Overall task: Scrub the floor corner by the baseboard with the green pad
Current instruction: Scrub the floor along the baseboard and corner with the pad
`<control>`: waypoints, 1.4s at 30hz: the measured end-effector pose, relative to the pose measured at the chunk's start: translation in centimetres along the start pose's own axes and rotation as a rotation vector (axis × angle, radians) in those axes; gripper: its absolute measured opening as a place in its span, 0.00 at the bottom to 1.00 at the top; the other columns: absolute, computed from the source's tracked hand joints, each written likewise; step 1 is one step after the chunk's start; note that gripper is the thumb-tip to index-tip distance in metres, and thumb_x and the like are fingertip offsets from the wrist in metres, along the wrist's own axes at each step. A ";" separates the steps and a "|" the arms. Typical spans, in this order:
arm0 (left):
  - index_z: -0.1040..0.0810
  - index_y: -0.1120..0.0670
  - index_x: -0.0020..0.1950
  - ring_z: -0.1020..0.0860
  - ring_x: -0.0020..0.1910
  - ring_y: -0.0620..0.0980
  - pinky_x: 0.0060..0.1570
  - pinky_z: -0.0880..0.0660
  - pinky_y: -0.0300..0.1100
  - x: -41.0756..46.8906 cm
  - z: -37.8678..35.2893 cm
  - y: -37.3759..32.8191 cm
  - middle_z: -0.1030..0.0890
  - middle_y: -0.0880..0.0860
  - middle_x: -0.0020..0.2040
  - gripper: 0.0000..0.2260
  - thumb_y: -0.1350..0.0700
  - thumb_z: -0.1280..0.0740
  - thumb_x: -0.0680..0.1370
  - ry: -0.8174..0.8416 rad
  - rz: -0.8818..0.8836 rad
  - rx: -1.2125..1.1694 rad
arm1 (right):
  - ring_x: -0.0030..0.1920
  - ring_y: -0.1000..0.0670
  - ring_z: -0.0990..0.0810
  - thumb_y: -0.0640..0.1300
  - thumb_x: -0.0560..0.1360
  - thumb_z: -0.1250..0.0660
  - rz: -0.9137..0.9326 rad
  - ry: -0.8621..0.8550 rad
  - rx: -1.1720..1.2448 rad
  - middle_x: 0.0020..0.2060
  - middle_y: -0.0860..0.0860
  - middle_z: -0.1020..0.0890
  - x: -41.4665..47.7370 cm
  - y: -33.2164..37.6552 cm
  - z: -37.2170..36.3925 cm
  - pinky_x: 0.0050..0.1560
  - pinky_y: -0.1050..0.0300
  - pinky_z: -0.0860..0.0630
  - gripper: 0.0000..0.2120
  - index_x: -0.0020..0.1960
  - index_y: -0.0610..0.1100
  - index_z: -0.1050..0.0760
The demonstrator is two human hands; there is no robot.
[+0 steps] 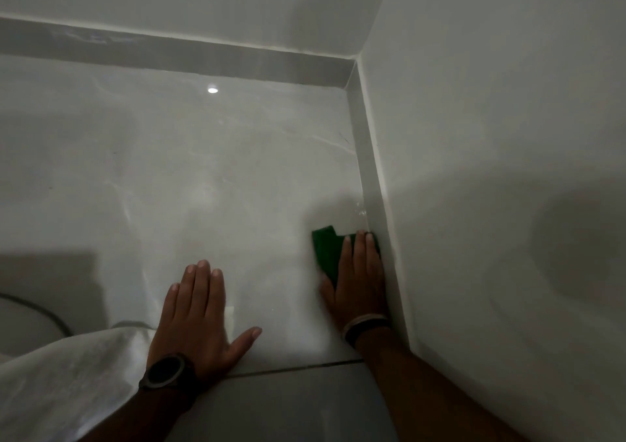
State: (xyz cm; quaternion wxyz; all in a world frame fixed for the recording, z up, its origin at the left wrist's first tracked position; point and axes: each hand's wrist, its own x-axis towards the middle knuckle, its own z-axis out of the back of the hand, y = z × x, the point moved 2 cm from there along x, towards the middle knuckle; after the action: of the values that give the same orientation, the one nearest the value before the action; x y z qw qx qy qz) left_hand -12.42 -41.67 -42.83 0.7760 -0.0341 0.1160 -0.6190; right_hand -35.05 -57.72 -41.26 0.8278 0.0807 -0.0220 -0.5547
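The green pad [326, 250] lies flat on the glossy pale floor tile [210, 177], tight against the right-hand baseboard [371, 174]. My right hand [359, 279] presses down on it with the fingers stretched out, covering most of the pad; only its far left part shows. Bands circle that wrist. My left hand [200, 313] rests flat on the tile with fingers spread, holding nothing, a dark watch on its wrist. The floor corner [349, 86] where both baseboards meet lies farther ahead.
White walls rise behind the far baseboard [176, 52] and on the right. A wet patch [360, 209] glistens just ahead of the pad. White cloth [67, 374] covers the lower left. A grout line [298, 367] crosses the floor near my wrists.
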 end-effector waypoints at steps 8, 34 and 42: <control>0.40 0.66 0.80 0.44 0.81 0.67 0.76 0.45 0.64 0.1 -0.2 0.1 0.40 0.67 0.81 0.51 0.26 0.41 0.73 -0.011 -0.003 -0.001 | 0.74 0.34 0.42 0.61 0.75 0.44 -0.009 0.011 -0.014 0.73 0.34 0.37 7.2 0.6 0.6 0.72 0.38 0.41 0.38 0.74 0.33 0.39; 0.43 0.64 0.81 0.45 0.81 0.65 0.77 0.44 0.62 0.1 0.7 -0.1 0.42 0.66 0.81 0.50 0.24 0.45 0.75 0.002 0.004 0.012 | 0.73 0.35 0.40 0.60 0.70 0.38 -0.052 -0.012 0.055 0.74 0.37 0.37 -14.6 -0.7 -0.2 0.71 0.42 0.43 0.42 0.75 0.35 0.41; 0.45 0.63 0.82 0.46 0.81 0.65 0.77 0.45 0.61 -0.1 0.6 -0.1 0.43 0.66 0.82 0.51 0.24 0.46 0.75 0.020 0.011 0.012 | 0.76 0.37 0.46 0.57 0.68 0.36 0.000 -0.110 0.132 0.77 0.40 0.44 -18.4 -1.4 -1.4 0.74 0.45 0.47 0.44 0.76 0.38 0.45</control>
State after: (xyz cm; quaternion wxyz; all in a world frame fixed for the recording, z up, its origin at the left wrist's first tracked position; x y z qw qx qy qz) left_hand -12.42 -41.63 -42.16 0.7785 -0.0226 0.1201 -0.6156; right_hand -43.24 -41.16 -41.87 0.8182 0.1043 -0.1041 -0.5558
